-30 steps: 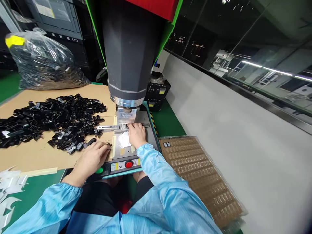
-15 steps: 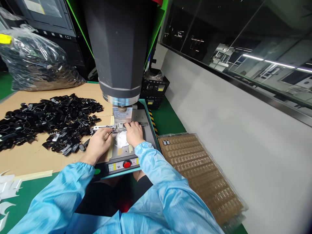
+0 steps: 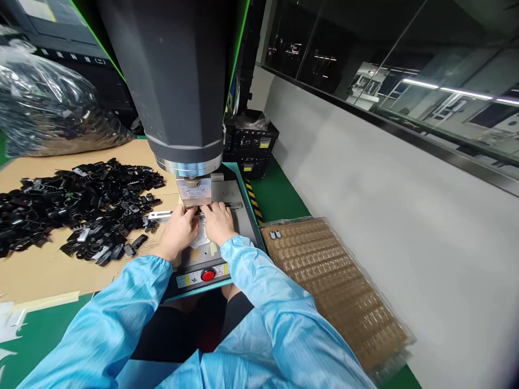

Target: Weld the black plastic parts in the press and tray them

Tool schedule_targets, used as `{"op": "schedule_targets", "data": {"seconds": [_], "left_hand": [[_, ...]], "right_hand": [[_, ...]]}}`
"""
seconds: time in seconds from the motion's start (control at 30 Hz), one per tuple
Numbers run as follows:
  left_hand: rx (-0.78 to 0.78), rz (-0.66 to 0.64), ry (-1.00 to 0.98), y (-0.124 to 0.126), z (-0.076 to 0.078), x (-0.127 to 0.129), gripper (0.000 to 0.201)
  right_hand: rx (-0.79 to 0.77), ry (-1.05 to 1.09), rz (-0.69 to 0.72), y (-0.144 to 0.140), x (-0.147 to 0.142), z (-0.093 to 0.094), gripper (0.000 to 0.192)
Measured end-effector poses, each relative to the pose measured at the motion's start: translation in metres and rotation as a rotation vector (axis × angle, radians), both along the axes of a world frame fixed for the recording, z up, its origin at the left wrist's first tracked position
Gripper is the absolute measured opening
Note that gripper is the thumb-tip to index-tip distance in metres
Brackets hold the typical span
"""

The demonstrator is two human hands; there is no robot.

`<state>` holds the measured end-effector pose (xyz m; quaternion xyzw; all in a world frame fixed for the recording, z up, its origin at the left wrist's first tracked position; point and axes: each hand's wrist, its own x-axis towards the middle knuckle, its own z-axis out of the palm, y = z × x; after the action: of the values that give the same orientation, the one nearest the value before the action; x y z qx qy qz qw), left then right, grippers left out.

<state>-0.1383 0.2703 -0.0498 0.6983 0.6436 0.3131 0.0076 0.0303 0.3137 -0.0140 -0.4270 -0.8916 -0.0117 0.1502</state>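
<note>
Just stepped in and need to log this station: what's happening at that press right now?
A person in a blue smock has both hands at the fixture under the press head. The left hand and right hand sit side by side, fingertips at the small block beneath the head, over a white piece on the plate. What either grip holds is hidden. A heap of black parts lies on cardboard to the left, a brown tray to the right, and a red button sits at the front.

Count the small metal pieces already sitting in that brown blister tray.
2: both sit side by side in the far left corner of the brown blister tray, at and. Glare could hide others.
</note>
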Motion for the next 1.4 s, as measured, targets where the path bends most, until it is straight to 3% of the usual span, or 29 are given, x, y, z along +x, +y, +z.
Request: {"op": "schedule_targets", "data": {"seconds": [0.2,0.33,0.5,0.63,0.8,0.97,1.07,1.13,1.2,1.4], "left_hand": [[-0.014,-0.029,-0.028,-0.016,0.008,-0.012,0.058],[-0.038,-0.055,-0.017,-0.073,0.005,-0.034,0.063],[-0.177,-0.161,0.148,-0.158,-0.022,-0.063,0.066],[-0.224,-0.112,0.225,-0.182,-0.036,-0.070,0.067],[-0.253,-0.075,0.244,-0.177,-0.031,-0.066,0.073],[-0.194,-0.083,0.196,-0.173,-0.016,-0.064,0.056],[-0.118,0.083,0.247,-0.162,-0.003,-0.070,0.044],[-0.084,0.258,0.307,-0.150,0.004,-0.079,0.044],[-0.098,0.353,0.343,-0.137,0.008,-0.089,0.044],[-0.198,0.311,0.295,-0.110,0.005,-0.103,0.040]], "right_hand": [[-0.033,0.143,0.032,-0.009,0.017,0.000,0.056],[-0.102,0.304,0.051,-0.026,0.075,-0.010,0.060],[-0.200,0.237,0.131,-0.054,0.166,-0.028,0.077],[-0.240,0.075,0.086,-0.065,0.196,-0.034,0.086],[-0.206,0.029,0.051,-0.065,0.193,-0.033,0.085],[-0.195,0.152,0.023,-0.061,0.178,-0.033,0.053],[-0.155,0.261,0.006,-0.053,0.156,-0.034,0.036],[-0.135,0.312,0.009,-0.046,0.136,-0.034,0.032],[-0.132,0.340,0.014,-0.037,0.113,-0.034,0.031],[-0.169,0.308,-0.038,-0.020,0.070,-0.039,0.028]]}}
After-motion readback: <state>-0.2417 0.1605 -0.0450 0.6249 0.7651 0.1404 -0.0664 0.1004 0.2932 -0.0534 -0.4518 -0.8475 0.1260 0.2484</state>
